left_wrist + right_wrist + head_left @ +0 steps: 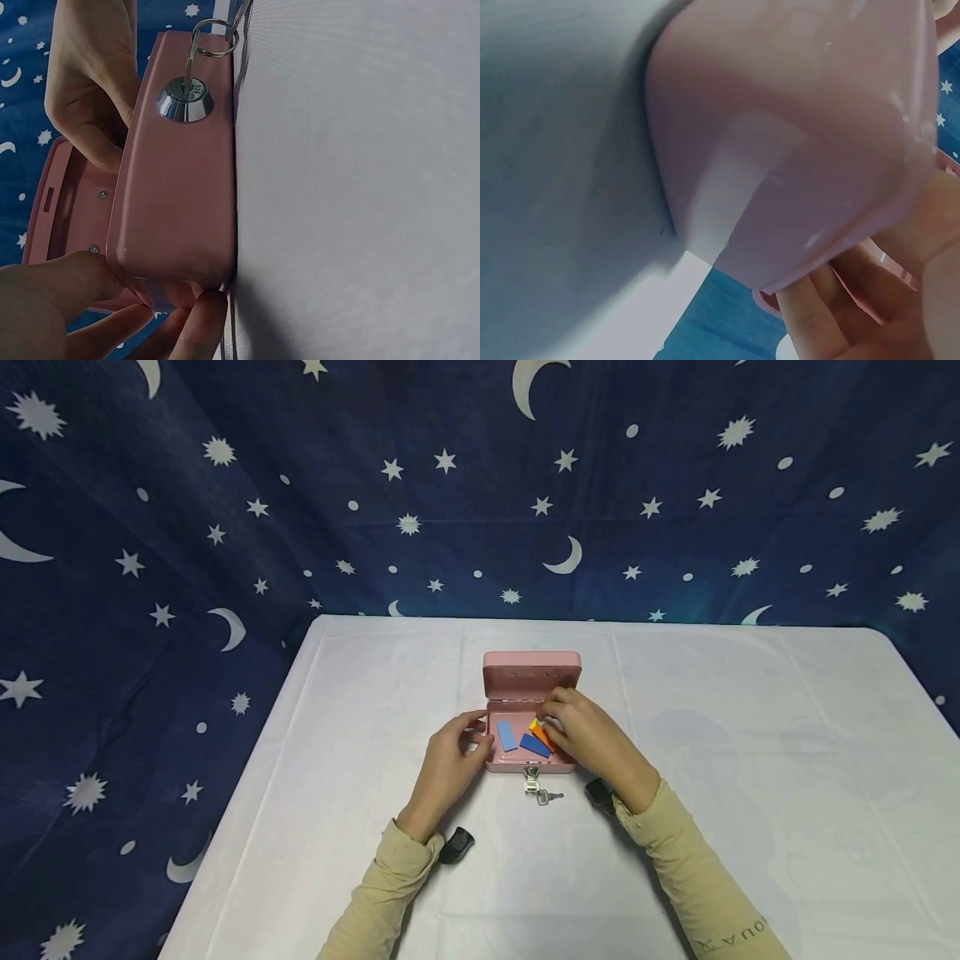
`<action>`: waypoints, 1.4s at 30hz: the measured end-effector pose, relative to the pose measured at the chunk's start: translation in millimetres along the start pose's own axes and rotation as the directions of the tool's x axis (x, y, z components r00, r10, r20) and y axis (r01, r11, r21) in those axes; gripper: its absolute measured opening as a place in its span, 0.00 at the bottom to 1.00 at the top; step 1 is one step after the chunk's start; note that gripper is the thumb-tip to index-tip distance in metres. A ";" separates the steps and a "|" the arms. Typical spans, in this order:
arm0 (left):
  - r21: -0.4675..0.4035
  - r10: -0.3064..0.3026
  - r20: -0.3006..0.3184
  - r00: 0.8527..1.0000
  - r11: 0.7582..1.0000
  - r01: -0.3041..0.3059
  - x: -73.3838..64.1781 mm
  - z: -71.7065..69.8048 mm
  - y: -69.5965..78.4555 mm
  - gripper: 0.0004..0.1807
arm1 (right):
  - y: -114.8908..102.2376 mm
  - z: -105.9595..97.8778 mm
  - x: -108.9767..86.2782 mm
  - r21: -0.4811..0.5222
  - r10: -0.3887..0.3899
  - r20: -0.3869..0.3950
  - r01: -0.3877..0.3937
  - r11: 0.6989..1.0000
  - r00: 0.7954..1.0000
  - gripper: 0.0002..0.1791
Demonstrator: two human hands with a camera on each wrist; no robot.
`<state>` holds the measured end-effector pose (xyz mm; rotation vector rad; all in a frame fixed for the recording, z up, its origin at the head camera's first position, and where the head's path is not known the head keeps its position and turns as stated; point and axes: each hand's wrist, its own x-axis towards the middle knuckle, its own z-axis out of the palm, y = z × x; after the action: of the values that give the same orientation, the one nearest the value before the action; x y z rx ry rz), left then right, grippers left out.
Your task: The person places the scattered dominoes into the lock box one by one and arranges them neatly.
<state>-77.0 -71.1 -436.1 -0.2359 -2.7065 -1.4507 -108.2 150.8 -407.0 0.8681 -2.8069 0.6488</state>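
Observation:
A pink metal cash box [510, 767] stands on the table with its lid [532, 678] raised. My left hand [450, 764] holds its left side, the thumb at the rim and the other fingers along the side wall, as the left wrist view shows. The curled fingers of my right hand [592, 735] reach over the right rim into the box, right at an orange block [543, 737] and a yellow piece [534, 724]; whether they pinch one I cannot tell. Beside these lie a light blue block [507, 736] and a dark blue block [535, 745].
A silver lock [185, 101] sits on the box's front, with a key in it and a ring. Another key [553, 797] hangs from the ring onto the white tablecloth [750, 760]. Behind the table hangs a dark blue curtain [480, 543] with stars and moons.

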 end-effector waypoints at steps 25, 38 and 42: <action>0.053 0.122 -0.055 0.991 0.992 -0.119 -1.1 -19.3 14.6 0.20 | -4.8 -32.7 -16.9 -0.071 0.050 -0.042 -0.053 0.996 0.998 0.16; 0.361 0.336 -0.087 0.938 0.888 -0.284 -6.3 -30.0 23.6 0.25 | -3.5 -46.3 -36.2 -0.067 0.094 -0.085 -0.099 0.993 0.992 0.31; 0.415 0.387 -0.103 0.916 0.854 -0.314 -7.7 -33.0 23.1 0.28 | -1.6 -46.1 -41.4 -0.066 0.092 -0.104 -0.099 0.993 0.990 0.36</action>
<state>-66.2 -86.8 -399.8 -0.5135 -2.5525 -0.7719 -73.1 190.8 -375.2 0.6728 -2.7753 0.5846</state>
